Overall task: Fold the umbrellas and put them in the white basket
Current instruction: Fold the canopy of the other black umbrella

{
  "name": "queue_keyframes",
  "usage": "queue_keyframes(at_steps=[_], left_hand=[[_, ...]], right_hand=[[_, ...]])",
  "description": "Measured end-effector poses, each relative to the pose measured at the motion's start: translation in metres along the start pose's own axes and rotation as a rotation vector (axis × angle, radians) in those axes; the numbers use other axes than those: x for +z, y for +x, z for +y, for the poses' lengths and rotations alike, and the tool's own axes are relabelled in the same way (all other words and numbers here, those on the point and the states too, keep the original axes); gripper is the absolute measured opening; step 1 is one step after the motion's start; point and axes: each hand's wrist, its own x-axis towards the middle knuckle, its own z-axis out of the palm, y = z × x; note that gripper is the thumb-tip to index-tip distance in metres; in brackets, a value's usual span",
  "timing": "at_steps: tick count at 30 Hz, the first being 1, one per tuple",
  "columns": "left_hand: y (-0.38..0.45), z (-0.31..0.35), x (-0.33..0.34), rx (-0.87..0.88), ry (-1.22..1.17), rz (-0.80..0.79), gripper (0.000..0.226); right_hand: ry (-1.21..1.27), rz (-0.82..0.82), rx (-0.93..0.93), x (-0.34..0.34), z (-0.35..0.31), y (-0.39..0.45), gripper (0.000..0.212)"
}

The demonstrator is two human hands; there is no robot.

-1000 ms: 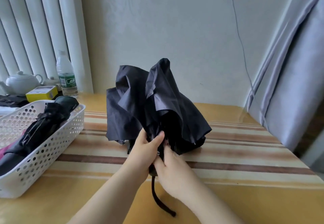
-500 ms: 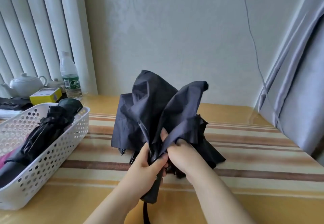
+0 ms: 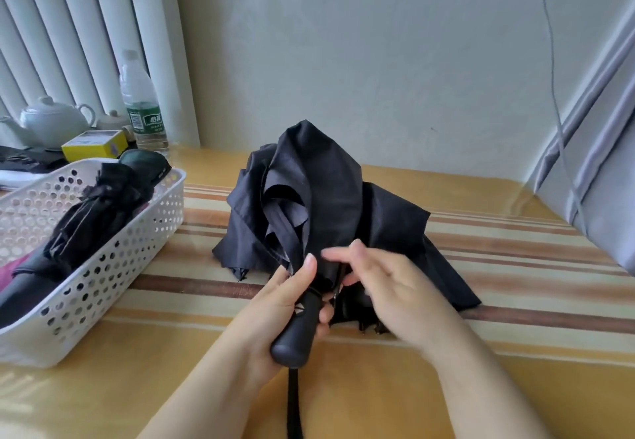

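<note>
**Handle near us, canopy pointing away: the fold turns on that axis**

Head view. We hold the black umbrella (image 3: 309, 205) above the bench (image 3: 378, 387), its long axis running away from us: the handle (image 3: 297, 328) sits at the near end and the loose canopy rises and spills at the far end, tilted a little to the left. Our left hand (image 3: 275, 311) is the grip that carries it, fingers and thumb curled round the handle, with the thumb up against the gathered cloth just past it. Our right hand (image 3: 388, 287) is just beside it on the right, fingers loosely spread at the base of the canopy; it is motion-blurred, and we cannot tell whether it pinches a fold or only brushes it. The wrist strap (image 3: 293, 404) hangs down from the handle toward us.

The canopy is still baggy, with flaps sagging onto the bench to the right, so we judge the folding to be mid-way: the panels want wrapping round the shaft, which lies straight ahead of the left hand. The right hand is the nearer to the loose cloth.

The white basket (image 3: 103, 284) stands well to the left, on the left hand's side, already holding a folded black umbrella (image 3: 89, 218). Its long axis runs near-left to far-right.
</note>
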Motion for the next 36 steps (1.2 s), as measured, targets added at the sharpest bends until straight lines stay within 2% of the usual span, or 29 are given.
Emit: queue_keyframes(at_steps=[2, 3, 4, 6, 8, 9, 11, 12, 14, 16, 18, 19, 21, 23, 25, 27, 30, 33, 36], left_hand=[[-0.002, -0.003, 0.002, -0.006, -0.069, -0.018, 0.045], [-0.004, -0.004, 0.003, -0.002, -0.052, -0.022, 0.043], [-0.006, -0.005, 0.005, 0.004, -0.011, -0.026, 0.041], [-0.009, -0.007, 0.011, 0.006, 0.117, -0.035, 0.035], [-0.011, -0.012, 0.018, 0.004, 0.255, -0.047, 0.035], [-0.012, -0.014, 0.021, 0.008, 0.329, -0.061, 0.037], [-0.014, -0.019, 0.025, 0.0, 0.493, -0.108, 0.038], [-0.014, -0.021, 0.026, -0.004, 0.571, -0.124, 0.033], [-0.015, -0.025, 0.026, 0.015, 0.689, -0.087, 0.02], [-0.017, -0.025, 0.027, 0.122, 0.884, 0.004, 0.025], [-0.02, -0.023, 0.027, 0.396, 1.135, 0.142, 0.035], [-0.021, -0.02, 0.027, 0.551, 1.172, 0.242, 0.036], [-0.017, -0.018, 0.02, 0.75, 1.079, 0.459, 0.031], [-0.008, -0.016, 0.011, 0.694, 1.012, 0.547, 0.029], [-0.001, -0.018, 0.007, 0.482, 0.904, 0.455, 0.036], [0.0, -0.019, 0.008, 0.362, 0.799, 0.33, 0.022], [-0.007, -0.018, 0.016, 0.379, 0.765, 0.272, 0.016], [-0.011, -0.014, 0.022, 0.388, 0.625, 0.362, 0.03], [-0.008, -0.013, 0.021, 0.367, 0.553, 0.372, 0.053]], right_hand=[[0.054, 0.313, 0.058, -0.002, 0.006, 0.004, 0.04], [0.05, 0.398, 0.12, -0.001, 0.008, 0.005, 0.038], [0.024, 0.409, 0.196, 0.002, 0.01, 0.006, 0.043], [-0.019, 0.3, 0.301, 0.007, 0.017, 0.008, 0.066], [0.007, 0.251, 0.306, 0.011, 0.021, 0.009, 0.075], [0.069, 0.258, 0.285, 0.011, 0.022, 0.01, 0.065], [0.285, 0.273, 0.209, 0.009, 0.022, 0.01, 0.027], [0.396, 0.265, 0.179, 0.007, 0.021, 0.01, 0.017], [0.554, 0.257, 0.133, 0.007, 0.022, 0.011, 0.023], [0.588, 0.311, 0.127, 0.008, 0.025, 0.013, 0.033], [0.606, 0.393, 0.143, 0.005, 0.029, 0.016, 0.039], [0.635, 0.434, 0.148, 0.002, 0.031, 0.017, 0.04], [0.695, 0.497, 0.166, -0.006, 0.034, 0.018, 0.039], [0.749, 0.516, 0.201, -0.011, 0.035, 0.018, 0.034], [0.78, 0.496, 0.226, -0.009, 0.036, 0.019, 0.029], [0.788, 0.475, 0.244, -0.002, 0.036, 0.019, 0.035], [0.766, 0.468, 0.246, 0.007, 0.038, 0.021, 0.043], [0.751, 0.488, 0.234, 0.01, 0.04, 0.023, 0.042], [0.749, 0.494, 0.213, 0.01, 0.041, 0.023, 0.045]])
